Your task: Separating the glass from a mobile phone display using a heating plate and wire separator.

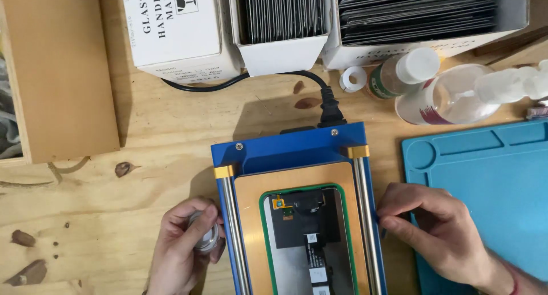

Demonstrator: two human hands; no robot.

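Observation:
A blue machine (291, 149) with two steel side rails and a copper-coloured plate stands at the bottom centre. A phone screen panel (305, 238) lies back-up inside a green frame on that plate. My left hand (182, 246) is closed around a small round metal spool (205, 237) just left of the machine's left rail. My right hand (439, 232) has its fingers curled and pinched against the machine's right edge, resting partly on the blue mat; what it pinches is too small to tell.
A black power cord (331, 109) plugs into the machine's back. White boxes (177, 29) with stacked dark panels line the far edge. Two bottles (456, 92) lie at the right above a blue silicone mat (485, 181). A wooden box (63, 72) stands at the left.

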